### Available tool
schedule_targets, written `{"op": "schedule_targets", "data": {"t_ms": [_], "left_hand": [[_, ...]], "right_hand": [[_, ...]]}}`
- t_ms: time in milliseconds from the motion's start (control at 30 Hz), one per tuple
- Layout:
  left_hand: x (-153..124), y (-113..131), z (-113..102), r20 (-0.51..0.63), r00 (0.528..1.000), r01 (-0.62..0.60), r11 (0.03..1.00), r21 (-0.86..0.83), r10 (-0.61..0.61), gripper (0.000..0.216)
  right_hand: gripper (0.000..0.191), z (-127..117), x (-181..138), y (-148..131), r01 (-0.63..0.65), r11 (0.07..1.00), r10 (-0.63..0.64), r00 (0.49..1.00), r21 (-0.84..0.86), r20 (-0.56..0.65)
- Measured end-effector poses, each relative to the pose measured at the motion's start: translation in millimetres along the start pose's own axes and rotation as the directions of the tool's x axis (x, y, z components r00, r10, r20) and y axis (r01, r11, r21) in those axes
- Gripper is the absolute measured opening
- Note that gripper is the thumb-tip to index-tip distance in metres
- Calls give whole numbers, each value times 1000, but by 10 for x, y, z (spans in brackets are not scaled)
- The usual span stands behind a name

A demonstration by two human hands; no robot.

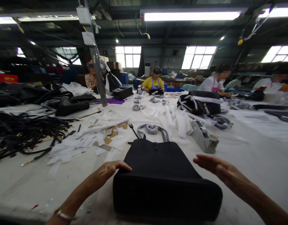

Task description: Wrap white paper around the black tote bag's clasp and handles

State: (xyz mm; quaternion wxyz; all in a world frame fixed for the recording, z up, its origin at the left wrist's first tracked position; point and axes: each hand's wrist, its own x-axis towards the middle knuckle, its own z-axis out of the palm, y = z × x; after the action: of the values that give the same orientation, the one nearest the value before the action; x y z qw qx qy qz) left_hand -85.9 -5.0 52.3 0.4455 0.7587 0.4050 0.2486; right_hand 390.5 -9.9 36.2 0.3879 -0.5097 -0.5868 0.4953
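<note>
A black handbag lies flat on the white table, its wide base facing me and its top pointing away. My left hand is at the bag's left side, fingers stretched out, with the fingertips at its edge; whether they press on it I cannot tell. To the right of the bag, my right hand hovers apart from it, fingers straight and holding nothing. Beyond the bag's top lie grey-wrapped handles and a coiled, wrapped strap. A short black strap with a buckle sticks out at the top left.
White and brown paper pieces are scattered left of the bag, beside a heap of black straps with gold clasps. A grey box stands at the right, near another black bag. A metal post rises from the table. Several people work farther back.
</note>
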Motion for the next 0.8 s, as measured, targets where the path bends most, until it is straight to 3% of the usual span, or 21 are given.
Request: {"op": "schedule_targets", "data": {"t_ms": [67, 100, 167, 267, 400, 600, 667, 800], "left_hand": [[-208, 15, 82, 21, 996, 85, 996, 2, -85, 53], [-269, -1, 140, 1, 991, 137, 990, 27, -137, 59], [-299, -61, 279, -84, 975, 215, 973, 81, -208, 59], [-171, -189, 485, -214, 949, 265, 955, 133, -233, 40], [102, -339, 624, -356, 863, 440, 879, 184, -358, 43], [335, -299, 599, -335, 801, 599, 677, 428, -497, 39], [355, -264, 602, -361, 796, 602, 582, 546, -485, 37], [395, -235, 662, -409, 880, 475, 468, 745, -242, 26]], "right_hand": [[74, 47, -259, 44, -29, 999, 35, 988, -42, 153], [76, 103, -344, 84, -44, 996, 57, 986, -83, 154], [69, 249, -408, 178, -96, 983, 104, 993, -158, 46], [56, 480, -301, 310, -176, 952, 141, 978, -248, -155], [56, 693, -101, 429, -254, 894, 111, 923, -368, -369], [62, 757, -34, 545, -438, 757, 210, 866, -486, -454], [62, 755, -16, 562, -421, 735, 170, 873, -531, -457], [54, 759, 86, 506, -370, 704, 123, 904, -606, -409]]}}
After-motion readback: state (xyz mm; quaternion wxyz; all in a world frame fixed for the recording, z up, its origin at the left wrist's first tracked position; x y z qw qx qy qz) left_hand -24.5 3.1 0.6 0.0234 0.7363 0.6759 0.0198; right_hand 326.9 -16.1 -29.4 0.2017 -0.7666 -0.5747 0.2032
